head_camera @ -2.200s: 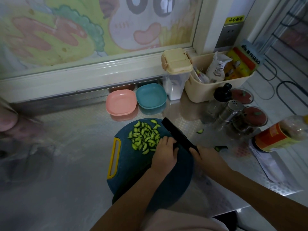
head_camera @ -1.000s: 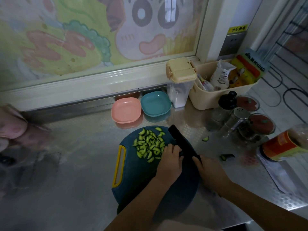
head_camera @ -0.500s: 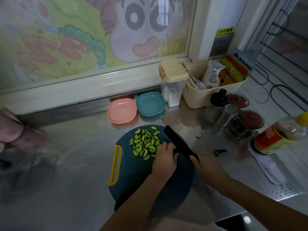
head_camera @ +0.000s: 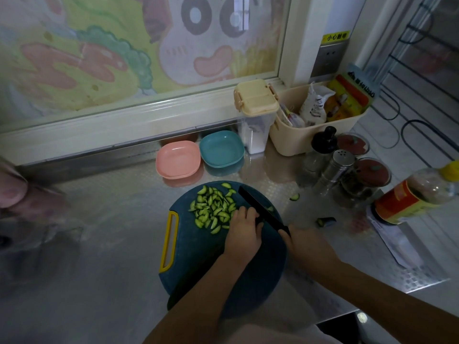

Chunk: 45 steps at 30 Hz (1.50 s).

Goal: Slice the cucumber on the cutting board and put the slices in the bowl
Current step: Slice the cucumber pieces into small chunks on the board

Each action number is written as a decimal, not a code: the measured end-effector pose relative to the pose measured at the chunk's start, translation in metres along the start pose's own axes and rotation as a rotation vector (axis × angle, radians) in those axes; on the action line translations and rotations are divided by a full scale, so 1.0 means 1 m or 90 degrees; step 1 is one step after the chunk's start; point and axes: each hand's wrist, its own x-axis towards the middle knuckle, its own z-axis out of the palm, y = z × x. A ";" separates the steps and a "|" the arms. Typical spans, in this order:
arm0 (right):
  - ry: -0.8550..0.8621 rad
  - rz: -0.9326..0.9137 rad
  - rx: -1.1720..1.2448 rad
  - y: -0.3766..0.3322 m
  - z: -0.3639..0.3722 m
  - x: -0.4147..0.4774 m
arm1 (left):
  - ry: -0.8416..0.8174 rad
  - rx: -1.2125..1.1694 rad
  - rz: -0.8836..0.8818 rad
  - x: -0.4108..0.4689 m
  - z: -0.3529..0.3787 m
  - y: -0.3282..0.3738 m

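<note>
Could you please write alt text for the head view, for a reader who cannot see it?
A person chops on a round dark cutting board: the right hand holds a black knife, the left hand rests between its blade and a pile of cucumber slices. An empty pink bowl and blue bowl sit behind it.

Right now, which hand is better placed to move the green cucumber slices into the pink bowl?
Left. The left hand lies beside the green cucumber slices on the round dark-blue cutting board, nearer the pink square bowl; the right hand grips the black knife.
</note>
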 end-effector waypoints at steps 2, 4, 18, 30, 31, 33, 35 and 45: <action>0.009 0.007 -0.019 0.000 0.003 0.002 | 0.003 0.000 0.001 0.000 0.000 0.000; 0.032 0.004 -0.050 0.000 0.007 0.003 | 0.008 -0.012 -0.005 0.000 0.000 0.000; 0.027 0.014 0.140 0.005 0.013 0.015 | 0.006 -0.052 0.020 -0.003 0.000 -0.005; 0.027 0.035 0.165 0.014 0.001 -0.003 | 0.008 -0.028 -0.005 -0.005 -0.001 -0.004; 0.024 0.032 0.162 0.014 -0.001 -0.005 | 0.009 -0.029 -0.003 -0.005 -0.001 -0.004; 0.012 0.034 0.150 0.013 -0.003 -0.008 | 0.009 -0.028 -0.001 -0.006 -0.002 -0.003; 0.005 0.033 0.129 0.012 -0.004 -0.010 | 0.012 -0.028 0.000 -0.006 -0.002 -0.003; 0.022 0.032 0.108 0.006 -0.001 -0.017 | 0.009 -0.024 0.011 -0.006 -0.003 -0.003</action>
